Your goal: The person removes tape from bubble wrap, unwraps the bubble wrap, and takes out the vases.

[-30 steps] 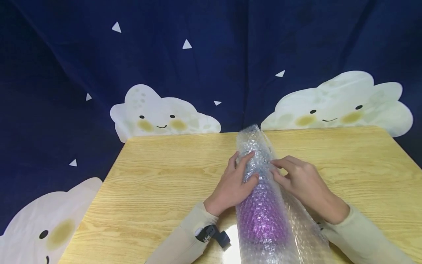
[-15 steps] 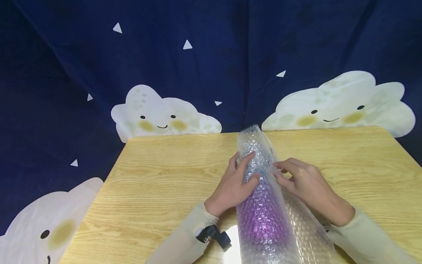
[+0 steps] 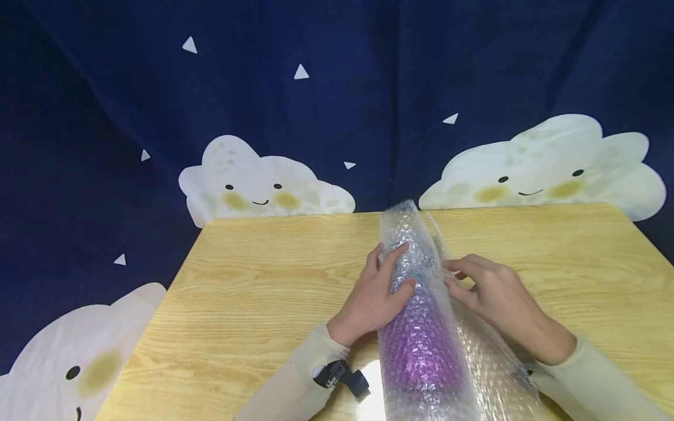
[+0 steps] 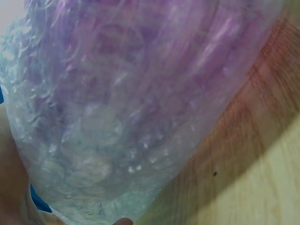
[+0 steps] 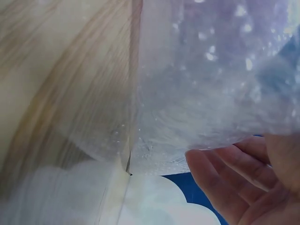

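Note:
A long purple object [image 3: 421, 351] lies under clear bubble wrap [image 3: 405, 228] on the wooden table [image 3: 253, 280]; the wrap's layers blur what it is. My left hand [image 3: 371, 301] rests on top of the wrapped object, fingers spread and pressing on the wrap. Just to its right, my right hand [image 3: 489, 292] pinches the loose edge of the bubble wrap between thumb and fingers. Purple shows through the wrap in the left wrist view. In the right wrist view, fingers [image 5: 201, 178] lie close to the wrap's edge.
A loose flap of bubble wrap [image 3: 489, 362] lies to the right of the purple object. Behind the table hangs a dark blue cloth [image 3: 337, 105] with white clouds and triangles. A black band device [image 3: 339, 374] sits on the left sleeve.
My right hand has moved slightly right, drawing the wrap's loose edge away from the purple object. My left hand has stayed in place on top.

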`<state>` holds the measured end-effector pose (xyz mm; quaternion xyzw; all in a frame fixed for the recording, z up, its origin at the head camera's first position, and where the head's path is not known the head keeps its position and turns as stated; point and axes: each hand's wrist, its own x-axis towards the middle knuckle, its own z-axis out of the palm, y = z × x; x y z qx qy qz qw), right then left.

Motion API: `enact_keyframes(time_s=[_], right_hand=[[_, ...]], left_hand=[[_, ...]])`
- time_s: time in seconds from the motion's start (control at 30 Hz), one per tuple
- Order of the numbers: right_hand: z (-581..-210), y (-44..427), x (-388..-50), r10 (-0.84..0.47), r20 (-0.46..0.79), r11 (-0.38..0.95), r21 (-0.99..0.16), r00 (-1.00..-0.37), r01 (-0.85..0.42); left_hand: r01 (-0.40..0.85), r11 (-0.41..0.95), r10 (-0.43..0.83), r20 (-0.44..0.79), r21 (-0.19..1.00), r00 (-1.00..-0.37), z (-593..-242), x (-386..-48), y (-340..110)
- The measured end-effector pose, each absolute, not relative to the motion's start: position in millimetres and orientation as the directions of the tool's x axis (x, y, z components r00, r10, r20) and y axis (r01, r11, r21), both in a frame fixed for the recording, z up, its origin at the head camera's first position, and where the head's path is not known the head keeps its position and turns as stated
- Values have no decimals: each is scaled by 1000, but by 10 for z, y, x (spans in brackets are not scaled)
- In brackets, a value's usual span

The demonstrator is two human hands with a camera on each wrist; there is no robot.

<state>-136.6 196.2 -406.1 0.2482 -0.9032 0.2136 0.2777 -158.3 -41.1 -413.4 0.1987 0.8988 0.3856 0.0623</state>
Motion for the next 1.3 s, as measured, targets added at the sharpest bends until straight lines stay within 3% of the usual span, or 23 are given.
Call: enact_keyframes(time_s=[1.3], right_hand=[[-4035,2162,-1326,-271,441,809,-378,-856,-451]], left_hand=[[319,610,418,47,725,-907,-4159,-1588,-411]])
